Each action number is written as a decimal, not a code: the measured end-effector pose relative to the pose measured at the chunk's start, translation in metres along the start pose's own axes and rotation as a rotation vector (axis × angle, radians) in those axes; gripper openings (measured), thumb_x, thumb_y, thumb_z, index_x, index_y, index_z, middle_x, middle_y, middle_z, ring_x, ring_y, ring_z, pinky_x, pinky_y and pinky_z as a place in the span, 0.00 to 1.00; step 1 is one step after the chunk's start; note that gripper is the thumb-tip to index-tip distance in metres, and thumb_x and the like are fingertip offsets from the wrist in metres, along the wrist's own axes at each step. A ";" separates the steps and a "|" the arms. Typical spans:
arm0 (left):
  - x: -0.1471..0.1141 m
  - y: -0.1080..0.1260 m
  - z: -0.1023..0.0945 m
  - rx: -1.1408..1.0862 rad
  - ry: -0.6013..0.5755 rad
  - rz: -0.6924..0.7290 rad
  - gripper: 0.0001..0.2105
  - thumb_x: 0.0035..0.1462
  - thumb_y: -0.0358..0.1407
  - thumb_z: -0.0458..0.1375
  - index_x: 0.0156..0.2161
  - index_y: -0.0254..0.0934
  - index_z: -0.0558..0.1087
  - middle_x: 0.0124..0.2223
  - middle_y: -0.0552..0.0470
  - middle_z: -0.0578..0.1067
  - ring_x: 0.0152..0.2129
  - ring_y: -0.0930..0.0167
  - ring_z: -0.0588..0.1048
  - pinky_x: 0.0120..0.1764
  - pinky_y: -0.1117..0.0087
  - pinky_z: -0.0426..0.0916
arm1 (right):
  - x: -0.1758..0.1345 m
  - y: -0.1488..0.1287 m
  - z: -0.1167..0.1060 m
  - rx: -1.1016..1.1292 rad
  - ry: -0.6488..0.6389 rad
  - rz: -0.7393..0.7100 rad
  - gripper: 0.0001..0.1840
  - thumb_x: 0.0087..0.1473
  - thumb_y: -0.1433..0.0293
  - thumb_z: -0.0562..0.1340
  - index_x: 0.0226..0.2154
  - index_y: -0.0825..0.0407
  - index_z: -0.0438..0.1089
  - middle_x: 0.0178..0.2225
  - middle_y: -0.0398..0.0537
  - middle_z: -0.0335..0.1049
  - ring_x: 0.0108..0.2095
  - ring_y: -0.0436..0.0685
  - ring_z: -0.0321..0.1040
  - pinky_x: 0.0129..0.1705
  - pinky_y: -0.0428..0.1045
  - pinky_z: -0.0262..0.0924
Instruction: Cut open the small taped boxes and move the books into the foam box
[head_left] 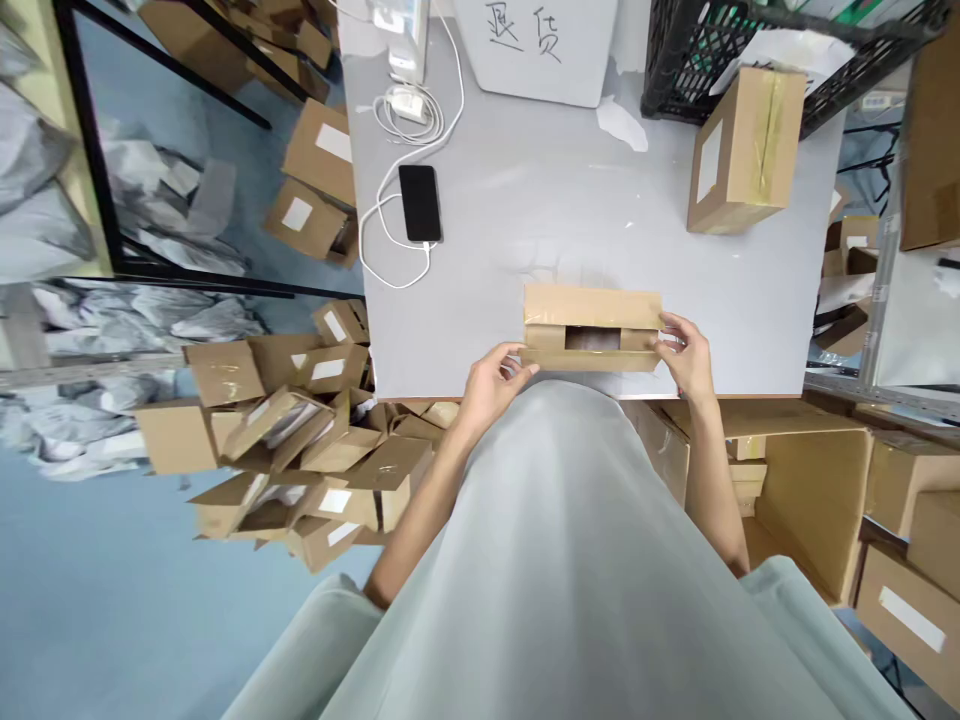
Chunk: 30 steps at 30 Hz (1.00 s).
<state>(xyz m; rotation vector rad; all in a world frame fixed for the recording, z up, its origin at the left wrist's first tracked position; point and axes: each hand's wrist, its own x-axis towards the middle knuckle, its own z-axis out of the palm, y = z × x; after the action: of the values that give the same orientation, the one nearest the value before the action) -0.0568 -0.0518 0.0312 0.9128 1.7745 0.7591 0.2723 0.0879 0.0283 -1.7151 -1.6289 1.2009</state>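
Note:
A small cardboard box [592,308] lies at the front edge of the grey table, close to my body. Its flaps are partly open, and a dark gap shows between them in the middle. My left hand [495,385] pinches the near flap at the box's left end. At the right end, my right hand [686,355] grips the box's corner between thumb and fingers. What lies inside cannot be made out.
A phone [421,203] on a white cable lies at the table's left. A taped cardboard box [746,150] stands back right by a black crate [679,60]. Behind is a white bin [536,60]. Opened boxes [322,440] heap at left; a large open carton [817,500] stands right.

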 end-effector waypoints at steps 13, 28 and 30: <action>-0.041 0.002 0.007 0.215 0.099 0.184 0.05 0.68 0.39 0.61 0.40 0.41 0.76 0.42 0.50 0.80 0.39 0.67 0.79 0.47 0.66 0.75 | 0.081 0.002 -0.002 -0.175 -0.060 -0.338 0.21 0.67 0.47 0.66 0.43 0.47 0.79 0.51 0.53 0.73 0.55 0.64 0.73 0.55 0.60 0.74; -0.065 0.000 0.032 0.623 0.037 0.396 0.11 0.66 0.42 0.69 0.37 0.42 0.72 0.50 0.44 0.82 0.58 0.54 0.76 0.63 0.50 0.68 | 0.121 0.022 0.041 -0.064 0.098 -0.093 0.29 0.61 0.48 0.68 0.55 0.49 0.69 0.53 0.59 0.75 0.55 0.66 0.73 0.60 0.66 0.70; -0.057 0.018 0.034 0.574 0.050 0.439 0.12 0.67 0.46 0.69 0.39 0.42 0.73 0.50 0.45 0.82 0.58 0.55 0.77 0.64 0.50 0.67 | 0.091 0.016 0.032 -0.063 0.131 -0.120 0.34 0.63 0.48 0.67 0.63 0.46 0.63 0.60 0.61 0.70 0.62 0.69 0.70 0.61 0.69 0.69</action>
<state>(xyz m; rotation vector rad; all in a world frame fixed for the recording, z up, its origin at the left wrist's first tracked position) -0.0058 -0.0879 0.0608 1.7175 1.8938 0.5398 0.2450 0.1656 -0.0250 -1.6713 -1.6806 0.9706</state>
